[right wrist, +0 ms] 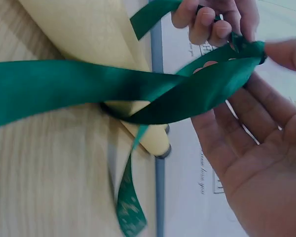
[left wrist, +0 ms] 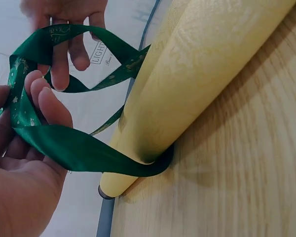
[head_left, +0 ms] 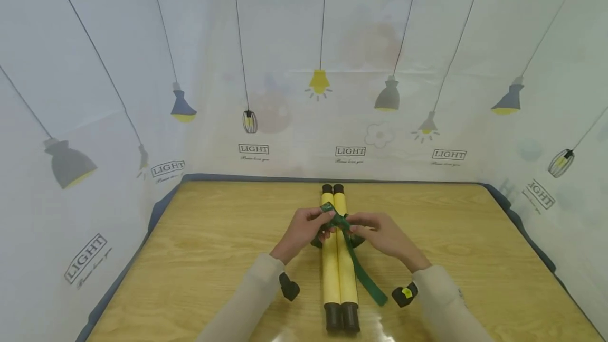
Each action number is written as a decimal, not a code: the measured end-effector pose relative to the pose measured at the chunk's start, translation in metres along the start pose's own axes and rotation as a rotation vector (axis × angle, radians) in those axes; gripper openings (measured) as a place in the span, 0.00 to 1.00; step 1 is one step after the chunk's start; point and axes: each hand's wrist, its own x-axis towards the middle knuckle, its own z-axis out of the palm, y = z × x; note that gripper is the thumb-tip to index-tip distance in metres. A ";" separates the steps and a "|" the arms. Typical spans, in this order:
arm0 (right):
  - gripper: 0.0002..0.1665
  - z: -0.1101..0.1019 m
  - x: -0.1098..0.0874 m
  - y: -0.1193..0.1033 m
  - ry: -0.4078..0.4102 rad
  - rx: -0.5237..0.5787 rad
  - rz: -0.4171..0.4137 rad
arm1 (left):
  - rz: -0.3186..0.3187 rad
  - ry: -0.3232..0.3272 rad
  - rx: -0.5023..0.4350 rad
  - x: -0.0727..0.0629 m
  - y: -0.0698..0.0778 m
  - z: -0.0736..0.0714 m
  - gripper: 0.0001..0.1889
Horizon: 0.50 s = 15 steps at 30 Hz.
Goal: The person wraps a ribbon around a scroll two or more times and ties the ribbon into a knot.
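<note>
Two pale yellow rolls (head_left: 331, 268) with dark end caps lie side by side on the table, pointing away from me. A green ribbon (left wrist: 74, 150) with small gold print passes round their middle and rises in loops above them. My left hand (head_left: 304, 228) pinches the ribbon between thumb and fingers, over the rolls' left side. From the right, my right hand (head_left: 385, 234) pinches another part of it between thumb and fingertips. One long ribbon tail (head_left: 368, 281) trails down to the right of the rolls. A printed end (right wrist: 131, 212) hangs down in the right wrist view.
The wood-grain table (head_left: 214, 247) reaches to a pale curtain (head_left: 294, 136) printed with lamps, at the back and both sides. A dark blue edge (head_left: 161, 210) runs along the table's border. Black wrist cameras (head_left: 288, 286) sit below both hands.
</note>
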 end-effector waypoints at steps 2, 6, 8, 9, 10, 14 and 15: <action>0.17 -0.003 -0.001 0.000 0.029 -0.044 -0.039 | 0.007 0.007 0.004 0.001 0.000 0.000 0.20; 0.15 -0.004 0.000 0.000 0.101 -0.157 -0.124 | 0.028 0.023 0.007 0.002 -0.002 -0.001 0.20; 0.09 -0.004 0.000 0.001 0.144 -0.211 -0.157 | 0.047 0.029 0.006 0.002 -0.002 -0.001 0.19; 0.06 -0.004 0.000 0.003 0.168 -0.238 -0.168 | 0.059 0.030 -0.001 0.002 -0.002 -0.002 0.19; 0.04 -0.004 0.000 0.004 0.194 -0.264 -0.176 | 0.071 0.028 -0.015 0.002 -0.002 -0.002 0.18; 0.06 -0.008 -0.002 0.007 0.274 -0.315 -0.221 | 0.095 -0.002 -0.160 0.002 -0.002 -0.007 0.18; 0.08 -0.010 -0.003 0.007 0.281 -0.316 -0.228 | 0.093 -0.015 -0.210 0.002 -0.002 -0.009 0.17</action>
